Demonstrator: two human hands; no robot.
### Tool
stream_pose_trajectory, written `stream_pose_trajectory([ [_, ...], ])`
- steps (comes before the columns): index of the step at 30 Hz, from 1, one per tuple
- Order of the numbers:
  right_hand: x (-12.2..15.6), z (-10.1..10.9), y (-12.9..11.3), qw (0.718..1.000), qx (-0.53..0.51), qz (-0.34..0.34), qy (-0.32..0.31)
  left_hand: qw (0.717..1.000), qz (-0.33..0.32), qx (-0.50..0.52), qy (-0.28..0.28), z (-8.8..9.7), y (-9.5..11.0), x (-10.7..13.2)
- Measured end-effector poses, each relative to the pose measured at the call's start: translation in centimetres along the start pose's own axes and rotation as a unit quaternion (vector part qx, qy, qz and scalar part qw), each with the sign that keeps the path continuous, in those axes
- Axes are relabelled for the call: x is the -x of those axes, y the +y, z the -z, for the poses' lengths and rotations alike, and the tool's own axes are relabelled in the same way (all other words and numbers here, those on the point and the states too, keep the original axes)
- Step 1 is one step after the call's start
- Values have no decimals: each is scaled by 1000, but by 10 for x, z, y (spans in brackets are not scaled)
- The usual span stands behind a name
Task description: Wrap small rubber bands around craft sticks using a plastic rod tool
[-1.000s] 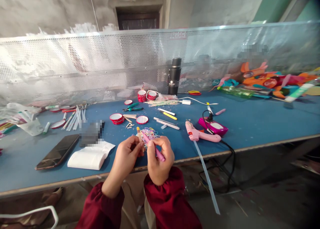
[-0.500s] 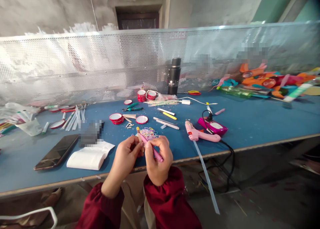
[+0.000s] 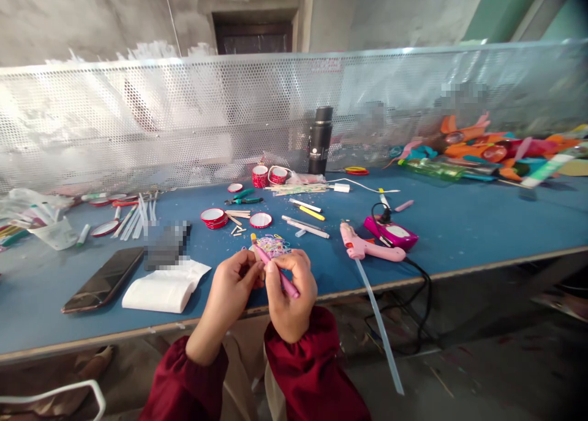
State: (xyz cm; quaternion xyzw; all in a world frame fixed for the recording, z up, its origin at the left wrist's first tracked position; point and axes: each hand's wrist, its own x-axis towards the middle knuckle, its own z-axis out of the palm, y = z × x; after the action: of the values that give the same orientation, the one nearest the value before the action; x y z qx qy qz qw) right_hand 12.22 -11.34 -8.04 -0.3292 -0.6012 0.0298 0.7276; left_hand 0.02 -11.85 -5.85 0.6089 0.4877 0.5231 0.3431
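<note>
My two hands meet over the near edge of the blue table. My right hand is closed around a pink stick that slants up to the left. My left hand pinches a wooden stick with a yellow tip beside the pink one. Just beyond my fingers lies a small heap of coloured rubber bands. Both wrists wear dark red sleeves.
A pink glue gun with a long glue stick lies right of my hands, a magenta box behind it. A phone and white folded tissue lie left. Red-rimmed lids, scissors, a black flask and a perforated metal screen stand farther back.
My hands and the sticks have shifted very slightly toward me; nothing else on the table has moved.
</note>
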Motion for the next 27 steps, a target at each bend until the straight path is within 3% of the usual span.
stream_pose_trajectory([
  [13,1,-2,2,999,27,-5,29,999,2,-36,-1,3,-7,-1],
  [22,0,-1,1,1000,9,10,-4,1000,-4,-9,2,1,-1,-1],
  [27,0,-2,1,1000,24,-2,16,999,-1,-32,-7,2,-6,-1],
])
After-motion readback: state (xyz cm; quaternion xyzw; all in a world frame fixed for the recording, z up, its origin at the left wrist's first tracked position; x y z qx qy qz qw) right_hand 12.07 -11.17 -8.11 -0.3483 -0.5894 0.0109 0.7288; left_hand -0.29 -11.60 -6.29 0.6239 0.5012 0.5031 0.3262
